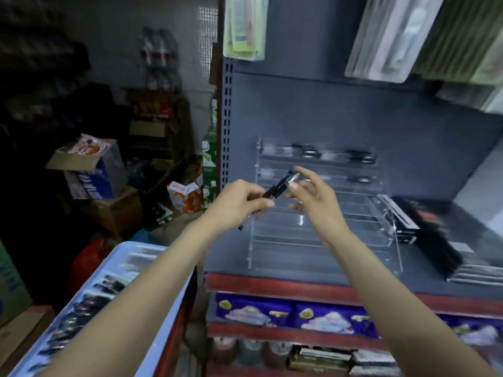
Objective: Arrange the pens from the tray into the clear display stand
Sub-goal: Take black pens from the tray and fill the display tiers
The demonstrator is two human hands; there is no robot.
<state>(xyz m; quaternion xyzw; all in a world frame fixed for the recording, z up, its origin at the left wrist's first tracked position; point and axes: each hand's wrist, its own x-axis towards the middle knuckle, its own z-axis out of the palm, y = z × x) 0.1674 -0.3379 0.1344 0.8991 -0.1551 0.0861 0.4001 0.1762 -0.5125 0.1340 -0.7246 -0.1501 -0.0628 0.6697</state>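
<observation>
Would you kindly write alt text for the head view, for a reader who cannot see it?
A person's left hand grips black pens while the right hand pinches their upper end, in front of a clear display stand on a grey shelf. A light blue tray of more pens sits lower left.

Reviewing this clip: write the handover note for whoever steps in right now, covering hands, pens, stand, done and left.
Left hand grips a few black pens in front of the clear display stand.
Right hand pinches the upper end of one of those pens.
Done: some pens lie in the stand's top rows.
Left: lower rows look empty; many pens remain in the tray at lower left.
</observation>
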